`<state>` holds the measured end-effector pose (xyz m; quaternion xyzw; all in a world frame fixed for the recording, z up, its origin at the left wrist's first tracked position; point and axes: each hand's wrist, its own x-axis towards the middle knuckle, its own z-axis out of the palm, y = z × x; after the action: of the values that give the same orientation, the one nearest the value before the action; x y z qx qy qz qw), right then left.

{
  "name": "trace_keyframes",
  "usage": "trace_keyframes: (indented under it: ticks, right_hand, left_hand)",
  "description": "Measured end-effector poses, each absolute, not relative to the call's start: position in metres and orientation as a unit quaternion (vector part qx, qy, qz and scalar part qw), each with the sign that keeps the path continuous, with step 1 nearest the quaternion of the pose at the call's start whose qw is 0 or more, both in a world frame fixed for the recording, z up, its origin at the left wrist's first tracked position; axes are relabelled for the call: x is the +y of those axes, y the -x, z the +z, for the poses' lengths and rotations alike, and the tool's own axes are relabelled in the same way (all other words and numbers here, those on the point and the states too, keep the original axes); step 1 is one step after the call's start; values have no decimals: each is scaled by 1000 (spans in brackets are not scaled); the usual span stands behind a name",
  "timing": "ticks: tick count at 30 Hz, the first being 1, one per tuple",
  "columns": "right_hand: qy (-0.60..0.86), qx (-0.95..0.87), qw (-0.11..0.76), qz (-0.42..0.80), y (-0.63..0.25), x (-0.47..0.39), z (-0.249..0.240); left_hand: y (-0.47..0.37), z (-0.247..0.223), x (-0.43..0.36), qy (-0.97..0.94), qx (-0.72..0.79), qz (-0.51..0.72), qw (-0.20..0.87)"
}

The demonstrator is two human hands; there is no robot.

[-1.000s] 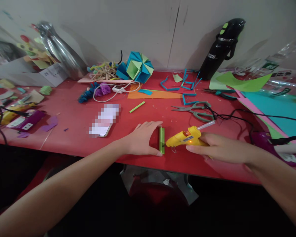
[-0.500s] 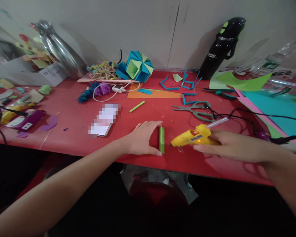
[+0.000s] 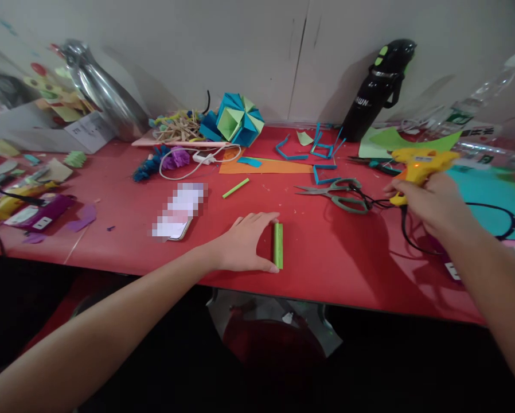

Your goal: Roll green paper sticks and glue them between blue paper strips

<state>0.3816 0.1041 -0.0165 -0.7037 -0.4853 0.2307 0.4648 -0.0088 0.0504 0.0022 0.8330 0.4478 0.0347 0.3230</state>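
Note:
My left hand [image 3: 242,244] rests on the red table, thumb and fingers holding a short green paper strip [image 3: 278,246] by its two ends. The strip looks partly rolled along its length. Over to the right, my right hand [image 3: 432,203] grips a yellow hot glue gun [image 3: 425,163] by its handle, raised above the table with a small orange light glowing. A black cord hangs from the gun. Grey-handled scissors [image 3: 339,195] lie between the hands, farther back. A thin green paper roll [image 3: 235,188] lies beyond my left hand.
A phone [image 3: 182,212] lies left of my left hand. Behind are blue folded strips [image 3: 324,174], orange paper [image 3: 274,166], a blue-green paper ball [image 3: 240,119] and a white cable. A black bottle [image 3: 375,86] and a steel jug [image 3: 106,92] stand by the wall.
My right hand has lifted the glue gun away from the green strip, up and to the right. My left hand stays on the strip.

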Motion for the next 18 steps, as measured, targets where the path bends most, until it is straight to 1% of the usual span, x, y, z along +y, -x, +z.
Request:
trace_keyframes:
  ticks: [2, 6, 8, 10, 13, 15, 18]
  right_hand:
    - [736, -500, 412, 197, -388, 111, -26]
    - [793, -535, 270, 111, -401, 119, -42]
    - [808, -535, 233, 82, -402, 120, -44]
    - [803, -537, 247, 83, -398, 117, -40]
    - [762, -545, 327, 121, -391, 110, -28]
    - [749, -532, 378, 116, -390, 106, -21]
    - [737, -522, 417, 104, -393, 102, -19]
  left_hand:
    - [9, 1, 51, -833, 447, 38, 322]
    - [11, -2, 51, -837, 440, 52, 322]
    - [12, -2, 51, -838, 440, 52, 320]
    - [12, -2, 51, -838, 442, 47, 318]
    - [11, -1, 51, -839, 442, 42, 315]
    - [11, -1, 51, -838, 442, 39, 316]
    - [11, -1, 51, -836, 445, 39, 318]
